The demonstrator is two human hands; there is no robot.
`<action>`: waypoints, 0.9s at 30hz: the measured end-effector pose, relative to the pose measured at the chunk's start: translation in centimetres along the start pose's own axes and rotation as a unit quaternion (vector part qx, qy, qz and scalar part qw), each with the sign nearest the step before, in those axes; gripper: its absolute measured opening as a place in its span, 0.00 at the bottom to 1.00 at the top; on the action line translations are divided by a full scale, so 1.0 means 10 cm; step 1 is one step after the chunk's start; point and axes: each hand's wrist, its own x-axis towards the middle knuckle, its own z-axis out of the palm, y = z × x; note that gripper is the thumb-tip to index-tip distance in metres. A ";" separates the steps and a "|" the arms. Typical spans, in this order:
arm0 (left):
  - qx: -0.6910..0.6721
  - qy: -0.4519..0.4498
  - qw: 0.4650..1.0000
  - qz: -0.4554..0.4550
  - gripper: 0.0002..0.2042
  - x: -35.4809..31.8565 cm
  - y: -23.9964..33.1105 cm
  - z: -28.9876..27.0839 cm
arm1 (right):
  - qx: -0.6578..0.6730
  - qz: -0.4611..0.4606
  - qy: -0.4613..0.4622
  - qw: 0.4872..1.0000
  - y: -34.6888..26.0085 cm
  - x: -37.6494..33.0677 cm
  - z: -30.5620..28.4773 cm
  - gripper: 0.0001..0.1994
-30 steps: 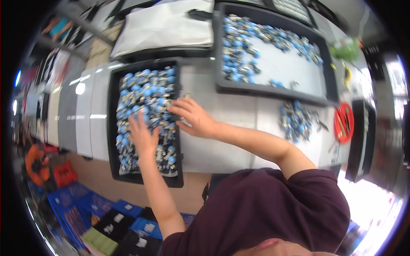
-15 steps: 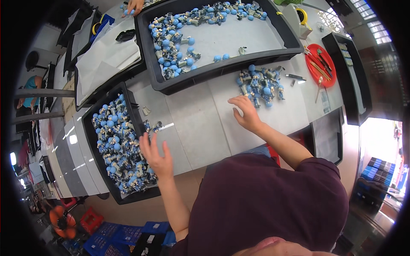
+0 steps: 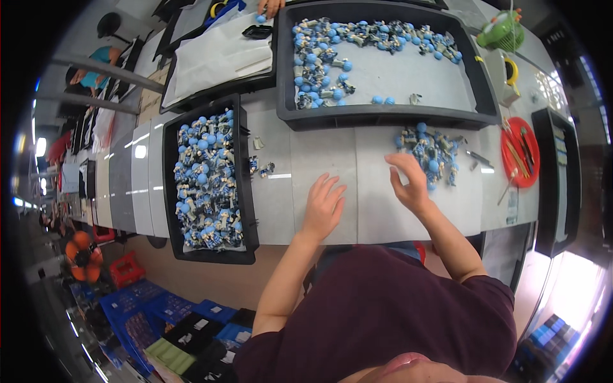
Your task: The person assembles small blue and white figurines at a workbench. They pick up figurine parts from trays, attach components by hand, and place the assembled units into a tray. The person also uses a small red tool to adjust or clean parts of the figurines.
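Note:
My left hand (image 3: 324, 208) hovers over the middle of the table with its fingers spread and nothing in them. Beside the near left edge of a pile of small blue-headed figurines (image 3: 436, 152) is my right hand (image 3: 410, 183). Its fingers are curved, with the thumb apart, and I see nothing held. To the left, a black tray (image 3: 250, 242) is packed with similar figurines (image 3: 203, 172). A few loose figurines (image 3: 267, 169) and a small pale piece (image 3: 258, 143) lie just right of that tray.
A large black tray (image 3: 389, 119) at the back holds more figurines. On the right are a red plate (image 3: 509, 137) of thin tools, a metal-coloured tool (image 3: 479, 158) and another black tray (image 3: 543, 191). Another person's hand (image 3: 271, 7) touches a figurine at the far edge.
My left hand has moved from beside the left tray to the middle of the table. My right hand stays near the pile. The whole view has turned and shifted.

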 end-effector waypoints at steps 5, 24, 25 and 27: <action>-0.020 0.104 0.994 -0.037 0.13 0.49 -0.02 -0.12 | 0.055 0.017 0.005 0.998 0.22 0.64 -0.15 0.14; -0.123 0.221 0.965 -0.065 0.13 1.03 0.06 0.13 | 0.096 0.072 -0.180 0.976 1.10 2.22 0.48 0.16; -0.108 0.206 0.972 -0.039 0.13 0.93 0.06 0.24 | 0.100 0.059 -0.167 0.979 1.08 2.36 0.62 0.16; -0.100 0.157 0.982 -0.003 0.14 0.64 0.02 0.62 | 0.088 0.023 -0.165 0.982 1.05 2.68 0.95 0.16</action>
